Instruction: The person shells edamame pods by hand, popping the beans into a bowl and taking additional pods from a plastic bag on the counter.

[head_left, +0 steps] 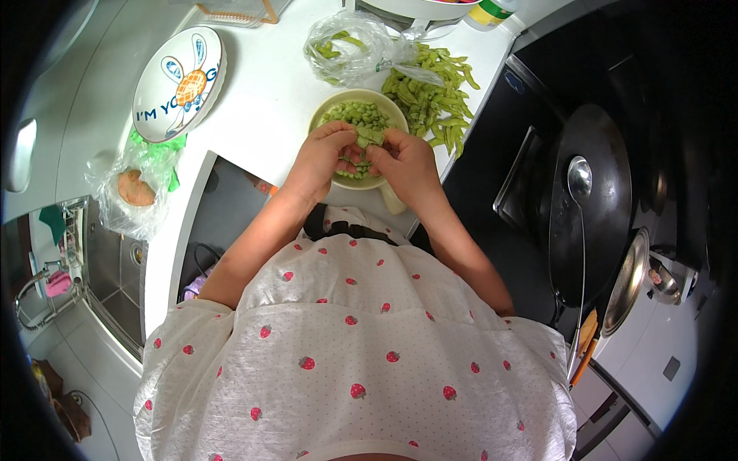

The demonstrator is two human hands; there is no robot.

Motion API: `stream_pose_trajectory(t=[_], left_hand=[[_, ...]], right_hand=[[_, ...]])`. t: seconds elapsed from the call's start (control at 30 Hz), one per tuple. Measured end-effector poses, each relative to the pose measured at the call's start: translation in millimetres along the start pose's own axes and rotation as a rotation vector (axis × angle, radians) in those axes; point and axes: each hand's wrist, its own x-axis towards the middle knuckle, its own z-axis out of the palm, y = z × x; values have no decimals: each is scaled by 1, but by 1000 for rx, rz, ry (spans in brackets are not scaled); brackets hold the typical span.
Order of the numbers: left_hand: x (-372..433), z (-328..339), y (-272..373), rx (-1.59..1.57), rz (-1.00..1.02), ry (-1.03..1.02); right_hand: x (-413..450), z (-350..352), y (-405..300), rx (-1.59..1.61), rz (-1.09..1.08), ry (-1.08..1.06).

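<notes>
Above a pale yellow bowl with a handle (394, 200), my left hand (323, 155) and my right hand (406, 164) meet, both pinching one green soybean pod (369, 137). Shelled green beans (360, 112) fill the bowl beneath my fingers. Beyond the bowl to the right, a heap of unshelled pods (429, 92) lies on the white counter. A clear plastic bag (351, 49) rests behind the bowl, with a few pods showing and its twisted end over the heap. My fingers partly hide the held pod and the beans below.
To the left lean a decorated white plate (179, 86) and a plastic bag with a brown tuber (136, 188). A steel sink (115, 271) lies farther left. On the right, a black wok (594, 230) holds a long metal ladle (580, 176) over the dark stove, beside a metal lid (625, 282).
</notes>
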Motion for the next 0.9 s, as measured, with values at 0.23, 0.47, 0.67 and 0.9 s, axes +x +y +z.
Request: stream_pose_trajectory(t=[0.23, 0.47, 0.67, 0.9], left_hand=[[2, -4, 1, -177, -112, -186], [8, -4, -12, -263, -49, -232], [9, -3, -15, -229, -69, -198], [-1, 4, -10, 637, 667, 97]], right_hand=[[5, -1, 9, 442, 112, -60], [3, 7, 10, 584, 134, 19], [2, 11, 12, 681, 161, 32], [0, 9, 0, 259, 60, 220]])
